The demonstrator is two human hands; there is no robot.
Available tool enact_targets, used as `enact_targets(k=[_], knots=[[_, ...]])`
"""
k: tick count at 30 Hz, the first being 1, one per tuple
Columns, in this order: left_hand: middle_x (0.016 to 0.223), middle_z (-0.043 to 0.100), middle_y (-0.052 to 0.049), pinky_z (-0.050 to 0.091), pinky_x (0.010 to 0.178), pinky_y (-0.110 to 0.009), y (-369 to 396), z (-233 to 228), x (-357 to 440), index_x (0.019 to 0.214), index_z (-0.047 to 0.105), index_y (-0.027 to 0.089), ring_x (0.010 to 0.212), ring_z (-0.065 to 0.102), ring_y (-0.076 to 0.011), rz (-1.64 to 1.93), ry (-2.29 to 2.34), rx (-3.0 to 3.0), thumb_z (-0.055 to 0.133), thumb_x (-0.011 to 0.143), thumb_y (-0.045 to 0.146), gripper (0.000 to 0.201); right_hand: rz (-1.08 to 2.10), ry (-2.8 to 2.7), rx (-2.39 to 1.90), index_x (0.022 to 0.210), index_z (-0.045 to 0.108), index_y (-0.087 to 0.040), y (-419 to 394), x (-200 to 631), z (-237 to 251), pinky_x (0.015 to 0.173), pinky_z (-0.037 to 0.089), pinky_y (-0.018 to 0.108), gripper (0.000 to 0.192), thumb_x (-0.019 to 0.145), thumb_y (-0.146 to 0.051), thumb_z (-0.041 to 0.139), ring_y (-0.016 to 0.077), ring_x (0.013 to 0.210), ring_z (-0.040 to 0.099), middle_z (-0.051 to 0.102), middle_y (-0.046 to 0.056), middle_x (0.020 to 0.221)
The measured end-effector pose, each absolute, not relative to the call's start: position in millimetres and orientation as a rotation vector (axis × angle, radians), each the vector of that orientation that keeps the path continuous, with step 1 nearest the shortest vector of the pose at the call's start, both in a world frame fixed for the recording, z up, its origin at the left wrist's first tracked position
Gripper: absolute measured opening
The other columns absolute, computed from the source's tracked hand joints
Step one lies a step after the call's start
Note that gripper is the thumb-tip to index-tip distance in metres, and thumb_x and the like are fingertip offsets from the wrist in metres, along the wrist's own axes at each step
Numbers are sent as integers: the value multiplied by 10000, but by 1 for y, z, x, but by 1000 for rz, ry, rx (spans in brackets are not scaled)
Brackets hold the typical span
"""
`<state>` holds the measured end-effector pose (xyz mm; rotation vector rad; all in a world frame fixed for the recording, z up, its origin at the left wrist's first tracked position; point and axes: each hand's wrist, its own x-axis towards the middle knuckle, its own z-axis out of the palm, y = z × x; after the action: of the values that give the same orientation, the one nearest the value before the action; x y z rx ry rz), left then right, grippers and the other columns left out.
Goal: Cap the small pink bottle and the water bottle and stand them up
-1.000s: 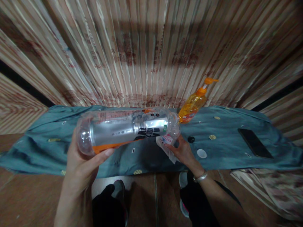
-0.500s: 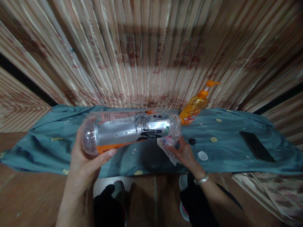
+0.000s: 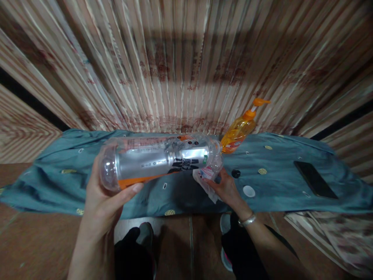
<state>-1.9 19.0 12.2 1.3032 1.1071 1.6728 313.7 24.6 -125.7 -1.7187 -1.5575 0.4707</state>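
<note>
Holding clear bottle (image 3: 159, 160) sideways at frame centre: left hand (image 3: 101, 198) grips base, right hand (image 3: 225, 186) pinches wrapper (image 3: 205, 181) at neck; looks empty. Orange pump bottle (image 3: 239, 130) part full.

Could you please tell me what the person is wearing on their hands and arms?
Both forearms are bare, with no sleeves in view. The right hand has a silver metal bracelet around its wrist. The left hand wears no glove, ring or band that the head camera shows.
</note>
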Motion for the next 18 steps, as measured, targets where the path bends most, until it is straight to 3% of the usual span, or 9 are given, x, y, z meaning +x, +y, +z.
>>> enact_targets(k=[4, 18], knots=[[1386, 643, -87, 439, 1162, -574, 20, 9, -4, 1326, 624, 297, 1323, 588, -379, 1656, 1111, 1294, 985, 465, 298, 934, 470, -1555, -1706, 1258, 578, -143, 24, 314, -126, 825, 580, 448, 619, 799, -542, 696, 349, 971, 755, 780, 165, 1066], [1396, 645, -73, 414, 1181, -574, 19, 14, 0, 1303, 659, 320, 1353, 557, -381, 1679, 1108, 1286, 987, 445, 296, 918, 493, -1559, -1682, 1257, 579, -188, 24, 314, -126, 853, 589, 461, 561, 815, -509, 707, 342, 1011, 748, 775, 155, 1125]])
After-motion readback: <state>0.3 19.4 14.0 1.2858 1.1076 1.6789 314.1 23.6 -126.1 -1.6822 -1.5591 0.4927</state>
